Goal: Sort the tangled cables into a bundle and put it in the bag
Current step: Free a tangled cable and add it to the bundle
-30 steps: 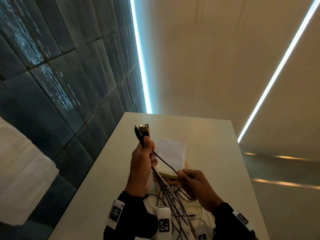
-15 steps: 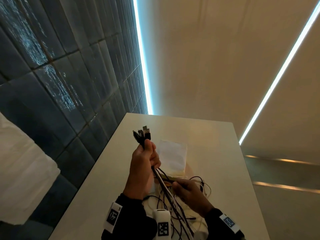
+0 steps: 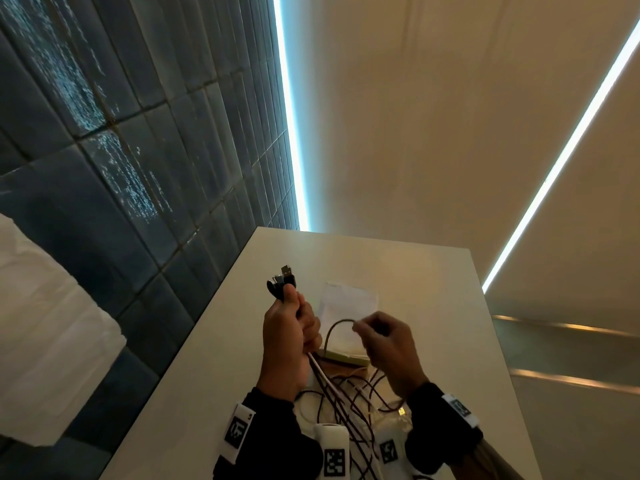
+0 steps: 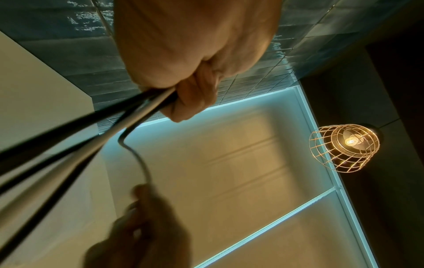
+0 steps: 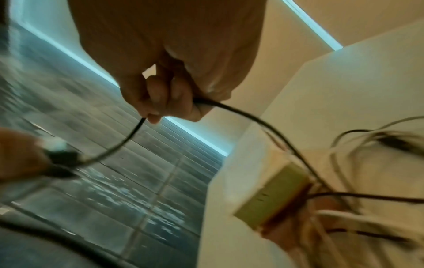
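Pale table (image 3: 433, 271) against dark tiled wall (image 3: 145, 140); lit wire-cage lamp (image 4: 344, 147) overhead.

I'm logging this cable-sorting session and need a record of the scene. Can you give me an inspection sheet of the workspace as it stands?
Surface: pale rectangular table, set against a wall.
Job's things: flat white paper bag lying on the table beyond the hands; not yet filled.
Clutter: nothing seen.
Grippers: left hand grips a bunch of dark plug ends upright; right hand pinches one thin dark cable that arcs over to the left hand.
Cables: loose tangle of dark and white cables on the table near the wrists.
Surroundings: dark blue tiled wall, blue-white light strips, wire-cage pendant lamp.
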